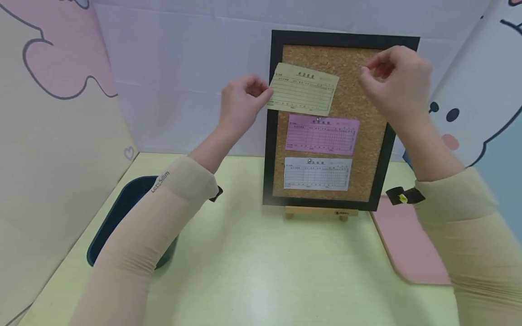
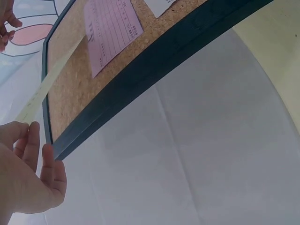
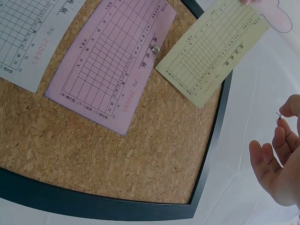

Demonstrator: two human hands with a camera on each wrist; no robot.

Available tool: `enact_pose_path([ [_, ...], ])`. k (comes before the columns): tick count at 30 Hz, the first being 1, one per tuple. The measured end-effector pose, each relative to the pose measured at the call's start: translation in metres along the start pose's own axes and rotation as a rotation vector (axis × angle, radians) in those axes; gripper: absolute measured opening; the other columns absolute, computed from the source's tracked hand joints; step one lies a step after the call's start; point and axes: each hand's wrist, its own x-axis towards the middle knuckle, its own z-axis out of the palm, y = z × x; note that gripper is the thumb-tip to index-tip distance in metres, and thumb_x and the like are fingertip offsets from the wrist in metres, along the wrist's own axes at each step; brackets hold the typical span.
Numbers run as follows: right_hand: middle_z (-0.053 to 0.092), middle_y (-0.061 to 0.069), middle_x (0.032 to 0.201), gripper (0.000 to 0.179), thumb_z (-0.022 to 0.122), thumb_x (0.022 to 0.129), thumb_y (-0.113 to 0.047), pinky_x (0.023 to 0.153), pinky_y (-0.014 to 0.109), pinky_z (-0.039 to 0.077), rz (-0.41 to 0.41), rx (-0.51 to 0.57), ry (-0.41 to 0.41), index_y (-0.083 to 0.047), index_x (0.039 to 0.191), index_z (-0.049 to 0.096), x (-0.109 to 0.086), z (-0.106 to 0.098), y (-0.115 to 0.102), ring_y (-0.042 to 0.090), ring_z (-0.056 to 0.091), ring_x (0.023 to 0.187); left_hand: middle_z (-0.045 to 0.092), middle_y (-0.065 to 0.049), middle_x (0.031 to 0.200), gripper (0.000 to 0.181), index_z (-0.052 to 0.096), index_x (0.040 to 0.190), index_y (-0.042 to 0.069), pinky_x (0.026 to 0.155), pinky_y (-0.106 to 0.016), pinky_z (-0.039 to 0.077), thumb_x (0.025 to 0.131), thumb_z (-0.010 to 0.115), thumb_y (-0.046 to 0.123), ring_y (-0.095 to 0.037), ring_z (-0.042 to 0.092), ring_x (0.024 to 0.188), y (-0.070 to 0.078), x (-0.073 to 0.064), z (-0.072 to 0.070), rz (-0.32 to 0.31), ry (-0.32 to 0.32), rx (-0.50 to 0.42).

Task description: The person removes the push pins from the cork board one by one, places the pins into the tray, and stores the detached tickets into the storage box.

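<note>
Nearest me the desk (image 1: 253, 271) carries a dark bin (image 1: 122, 213) under my left forearm and a pink pad (image 1: 408, 244) at my right, both set aside from the middle. Past them the cork board (image 1: 350, 104) leans on a small wooden stand (image 1: 318, 212), tilted back so its face meets me. A white slip (image 1: 318, 174) hangs lowest and a pink slip (image 1: 322, 134) above it, the pink one fixed by a pin (image 3: 155, 49) near its top edge.

My left hand (image 1: 240, 106) pinches the yellow slip (image 1: 303, 88) by its left end, thumb and fingers closed on the paper, holding it at the upper left of the cork, slightly askew and overlapping the frame; it seems loose there, resting only on my grip. My right hand (image 1: 397, 86) hovers off the board's upper right, fingers curled, thumb and forefinger nipping a small tack (image 3: 280, 116), point out, apart from the cork.
</note>
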Motion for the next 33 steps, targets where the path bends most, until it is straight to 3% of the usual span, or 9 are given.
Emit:
enact_pose_path([
  [6, 0.057, 0.004, 0.085, 0.031, 0.06, 0.089, -0.024, 0.073, 0.013, 0.029, -0.042, 0.014, -0.022, 0.005, 0.097, 0.065, -0.005, -0.012, -0.001, -0.009, 0.037, 0.078, 0.065, 0.002, 0.081, 0.013, 0.068, 0.091, 0.01, 0.077, -0.02, 0.04, 0.088, 0.066, 0.023, -0.005, 0.056, 0.077, 0.002, -0.007, -0.015, 0.046, 0.03, 0.015],
  [13, 0.045, -0.019, 0.081, 0.033, 0.06, 0.088, -0.026, 0.07, 0.01, 0.031, -0.081, 0.019, -0.023, 0.005, 0.093, 0.065, -0.013, -0.026, 0.001, -0.011, 0.038, 0.076, 0.066, 0.002, 0.08, 0.014, 0.068, 0.091, 0.008, 0.073, -0.019, 0.045, 0.087, 0.068, 0.021, -0.006, 0.058, 0.073, 0.006, -0.015, -0.036, 0.049, 0.035, -0.019],
  [19, 0.041, -0.027, 0.08, 0.034, 0.06, 0.088, -0.029, 0.068, 0.006, 0.033, -0.037, 0.003, -0.058, 0.004, 0.094, 0.065, -0.024, -0.039, 0.003, -0.01, 0.039, 0.079, 0.067, 0.002, 0.081, 0.016, 0.069, 0.092, 0.008, 0.069, -0.02, 0.045, 0.087, 0.069, 0.024, -0.008, 0.058, 0.074, 0.006, -0.023, -0.056, 0.034, 0.03, -0.006],
  [33, 0.041, -0.027, 0.081, 0.029, 0.064, 0.087, -0.023, 0.07, 0.001, 0.031, 0.036, -0.044, -0.088, 0.005, 0.095, 0.064, -0.049, -0.065, 0.015, -0.012, 0.037, 0.077, 0.064, 0.0, 0.079, 0.022, 0.068, 0.094, 0.007, 0.067, -0.021, 0.04, 0.088, 0.067, 0.028, -0.012, 0.054, 0.074, 0.003, -0.045, -0.092, 0.035, 0.028, 0.065],
])
